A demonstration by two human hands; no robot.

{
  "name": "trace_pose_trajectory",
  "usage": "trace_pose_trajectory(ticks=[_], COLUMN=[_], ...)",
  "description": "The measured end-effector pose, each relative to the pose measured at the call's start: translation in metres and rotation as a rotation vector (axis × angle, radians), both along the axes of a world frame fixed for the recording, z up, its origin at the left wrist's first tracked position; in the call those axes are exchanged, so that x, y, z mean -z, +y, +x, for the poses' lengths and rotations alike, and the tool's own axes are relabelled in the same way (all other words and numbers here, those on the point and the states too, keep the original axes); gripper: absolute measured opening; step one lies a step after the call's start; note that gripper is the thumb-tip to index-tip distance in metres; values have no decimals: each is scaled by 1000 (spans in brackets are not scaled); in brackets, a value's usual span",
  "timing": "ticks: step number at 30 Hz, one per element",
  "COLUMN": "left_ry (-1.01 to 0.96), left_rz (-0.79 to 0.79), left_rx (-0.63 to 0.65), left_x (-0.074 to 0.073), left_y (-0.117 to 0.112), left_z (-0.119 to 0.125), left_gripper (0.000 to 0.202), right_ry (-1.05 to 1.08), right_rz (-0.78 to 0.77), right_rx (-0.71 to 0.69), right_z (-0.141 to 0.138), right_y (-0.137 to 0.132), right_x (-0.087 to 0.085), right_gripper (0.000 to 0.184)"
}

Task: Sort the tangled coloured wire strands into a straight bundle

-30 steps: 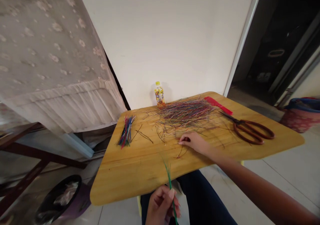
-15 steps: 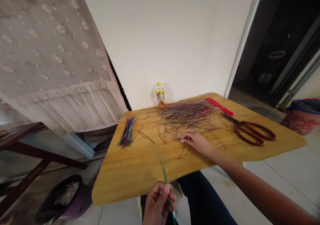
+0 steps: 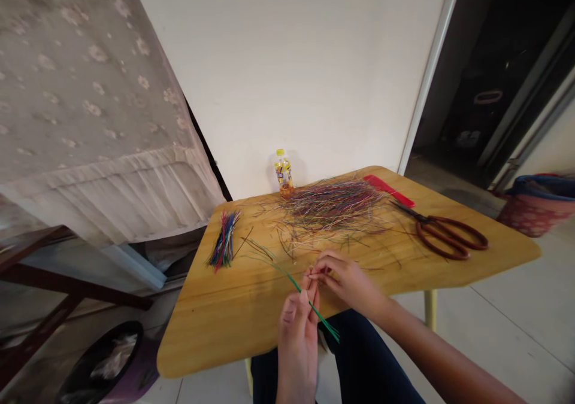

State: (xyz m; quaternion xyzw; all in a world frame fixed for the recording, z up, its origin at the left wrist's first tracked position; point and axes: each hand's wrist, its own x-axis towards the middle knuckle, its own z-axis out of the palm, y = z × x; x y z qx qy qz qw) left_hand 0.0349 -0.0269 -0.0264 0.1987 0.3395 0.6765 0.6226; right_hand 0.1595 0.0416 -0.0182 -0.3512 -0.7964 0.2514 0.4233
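Your left hand (image 3: 297,326) pinches a few green wires (image 3: 324,318) between thumb and fingers. One end fans out toward 10 o'clock over the table (image 3: 215,320), the other points toward 4 o'clock, past the near edge. Your right hand (image 3: 344,277) meets it from 2 o'clock, its thumb and fingertips bunched against the left fingertips; you cannot tell whether they pinch a thin strand there.

From where your hands meet, a loose pile of mixed wires (image 3: 335,200) spreads at 1 o'clock. A neat bundle of coloured wires (image 3: 224,239) lies at 10 o'clock. The bottle (image 3: 284,175) stands upright at 11 o'clock, just beside the pile. Scissors (image 3: 424,218) lie between 2 and 3 o'clock, near a red strip (image 3: 389,190).
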Motion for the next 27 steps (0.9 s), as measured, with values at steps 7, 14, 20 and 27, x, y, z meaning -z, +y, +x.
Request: trace_pose_trajectory(ticks=[7,14,20,27], left_ry=[55,138,427,625], left_rz=[-1,40,-83,15], left_rx=[-49,-25,35,430], left_x=[4,1,-3,-21], left_y=[-1,-3,2,5], left_z=[3,-3,-15,-26], left_gripper=[28,28,35,32], right_ry=[141,299,324,347], right_rz=[-107,-167,-523,-747], right_rx=[143,180,-44,-304], right_z=[-17,-10,21,18], right_y=[-12,-20,-25,-25], right_x=[13,15,5,5], right_gripper=[13,18,23,33])
